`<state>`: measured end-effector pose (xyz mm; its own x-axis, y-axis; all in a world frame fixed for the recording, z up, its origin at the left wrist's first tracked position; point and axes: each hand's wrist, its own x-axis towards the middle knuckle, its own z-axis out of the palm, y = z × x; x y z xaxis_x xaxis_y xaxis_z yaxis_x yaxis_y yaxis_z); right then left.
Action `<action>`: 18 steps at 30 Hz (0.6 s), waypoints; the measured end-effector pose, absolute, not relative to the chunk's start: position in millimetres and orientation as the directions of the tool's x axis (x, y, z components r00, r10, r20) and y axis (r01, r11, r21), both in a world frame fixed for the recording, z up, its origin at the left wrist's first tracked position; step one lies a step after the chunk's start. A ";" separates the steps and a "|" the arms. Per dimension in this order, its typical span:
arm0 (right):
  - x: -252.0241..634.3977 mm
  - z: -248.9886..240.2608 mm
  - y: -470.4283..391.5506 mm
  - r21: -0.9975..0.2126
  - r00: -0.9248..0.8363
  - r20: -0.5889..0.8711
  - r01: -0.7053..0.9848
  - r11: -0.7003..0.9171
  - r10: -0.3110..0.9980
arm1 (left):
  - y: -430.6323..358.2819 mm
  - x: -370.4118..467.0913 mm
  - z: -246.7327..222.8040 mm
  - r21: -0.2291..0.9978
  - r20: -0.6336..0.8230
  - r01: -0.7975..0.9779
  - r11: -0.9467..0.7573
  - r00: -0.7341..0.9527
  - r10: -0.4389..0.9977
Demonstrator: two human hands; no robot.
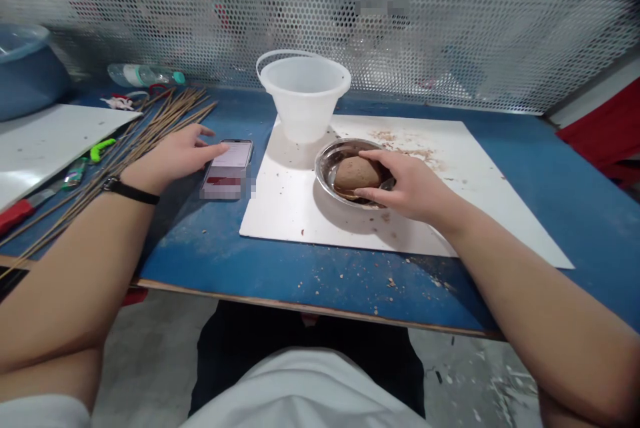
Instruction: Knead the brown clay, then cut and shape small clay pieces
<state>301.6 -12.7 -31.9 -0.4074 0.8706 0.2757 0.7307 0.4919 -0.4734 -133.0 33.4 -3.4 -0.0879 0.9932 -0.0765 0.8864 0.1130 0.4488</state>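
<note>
My left hand (189, 151) reaches over the blue table with its fingers apart. Its thumb rests on, or just over, the screen of a smartphone (231, 156) that lies flat. My right hand (407, 185) has its thumb and fingers around the right side of a brown, rounded lump (356, 175), clay-like in look. The lump sits inside a shiny metal bowl (325, 187), and dark bits show around it. Under the bowl is a white board (285, 215). My right palm hides the bowl's right side.
Behind the bowl stands a white plastic bucket (305, 105) with its handle up. Thin brown sticks (165, 123) lie left, near a plastic bottle (145, 75), another white board (60, 141), a red-handled tool (20, 213) and a blue basin (30, 75). Crumbs litter the blue table (320, 275).
</note>
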 end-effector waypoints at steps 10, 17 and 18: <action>301.1 -32.5 -11.2 -0.468 -0.412 0.279 0.730 0.498 0.867 | 28.8 -104.7 -11.9 0.274 -0.092 0.952 0.136 -0.115 0.989; 300.3 -30.7 -12.1 -0.459 -0.404 0.274 0.742 0.488 0.873 | 28.7 -81.5 -13.1 0.283 -0.103 0.930 0.235 -0.215 0.971; 300.7 -30.9 -12.0 -0.460 -0.406 0.273 0.741 0.489 0.872 | 30.1 -81.7 -13.8 0.314 -0.087 0.921 0.230 -0.213 0.973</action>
